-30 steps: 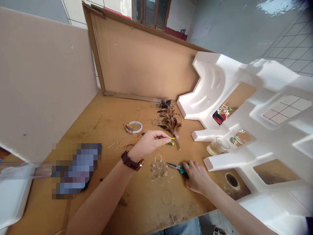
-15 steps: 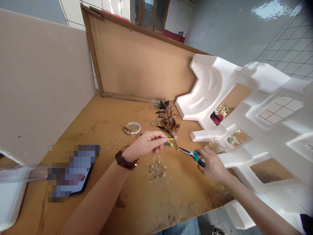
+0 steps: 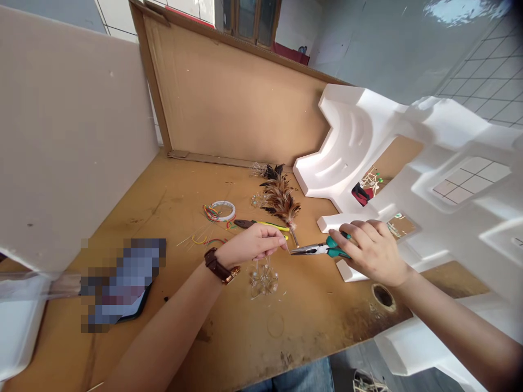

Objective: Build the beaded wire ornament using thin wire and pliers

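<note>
My left hand [image 3: 267, 243], wearing a brown-strapped watch [image 3: 220, 265], is closed in a pinch. A short, thin wire [image 3: 288, 250] shows between its fingertips and the plier tips. My right hand [image 3: 370, 247] is wrapped round the teal handles of long-nose pliers [image 3: 314, 249], whose jaws point left and meet the wire. Just below my left hand lies a flower-shaped ornament of wire and clear beads [image 3: 263, 282]. Behind that hand are yellow-handled pliers [image 3: 267, 224], partly covered by it.
A brown feather duster [image 3: 281, 196] lies beyond my hands. A white ring [image 3: 224, 210] with coloured cords and loose wires sits left of it. A phone [image 3: 141, 310] lies at left. White moulded foam [image 3: 347, 147] stands along the right, cardboard [image 3: 245, 103] at the back.
My right hand has moved up and right and turned, bringing the pliers level with their tips at my left fingertips. My left hand has shifted slightly right, uncovering the yellow-handled pliers.
</note>
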The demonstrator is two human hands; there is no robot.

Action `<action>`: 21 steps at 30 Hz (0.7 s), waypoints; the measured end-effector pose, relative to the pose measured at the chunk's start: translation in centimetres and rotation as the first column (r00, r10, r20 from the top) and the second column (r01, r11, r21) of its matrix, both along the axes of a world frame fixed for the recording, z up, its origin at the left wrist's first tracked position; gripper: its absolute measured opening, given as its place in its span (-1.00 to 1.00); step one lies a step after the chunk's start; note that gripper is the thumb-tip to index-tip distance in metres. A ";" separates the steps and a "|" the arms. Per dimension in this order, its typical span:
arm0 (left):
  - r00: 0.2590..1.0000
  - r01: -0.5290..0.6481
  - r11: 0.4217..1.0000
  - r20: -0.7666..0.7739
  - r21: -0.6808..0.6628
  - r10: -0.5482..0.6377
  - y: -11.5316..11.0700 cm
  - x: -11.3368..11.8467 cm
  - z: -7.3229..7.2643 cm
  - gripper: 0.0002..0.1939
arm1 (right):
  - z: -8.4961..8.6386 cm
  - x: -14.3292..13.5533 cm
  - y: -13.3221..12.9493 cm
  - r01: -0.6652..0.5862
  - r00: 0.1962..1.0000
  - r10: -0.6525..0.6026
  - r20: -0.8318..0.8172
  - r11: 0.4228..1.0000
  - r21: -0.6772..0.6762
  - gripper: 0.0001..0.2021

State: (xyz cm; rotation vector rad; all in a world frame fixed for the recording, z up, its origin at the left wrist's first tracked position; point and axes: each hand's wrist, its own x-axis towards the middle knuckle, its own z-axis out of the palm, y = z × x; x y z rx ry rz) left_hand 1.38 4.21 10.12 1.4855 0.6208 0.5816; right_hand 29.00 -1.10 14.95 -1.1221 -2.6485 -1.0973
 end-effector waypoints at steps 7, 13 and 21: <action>1.000 0.011 1.000 0.018 -0.027 -0.011 0.3 -0.1 -0.1 -0.74 | 0.0 -0.1 0.4 -0.029 1.000 0.029 0.009 0.998 0.052 -0.69; 1.000 0.022 0.999 0.018 -0.042 -0.021 0.4 0.0 -0.3 -0.74 | 0.0 0.0 0.2 -0.033 0.999 0.033 0.003 0.998 0.051 -0.67; 0.999 0.051 0.998 0.018 -0.045 -0.050 0.5 0.0 -0.4 -0.74 | 0.1 -0.5 0.1 -0.111 0.993 0.104 0.058 0.983 0.146 -0.72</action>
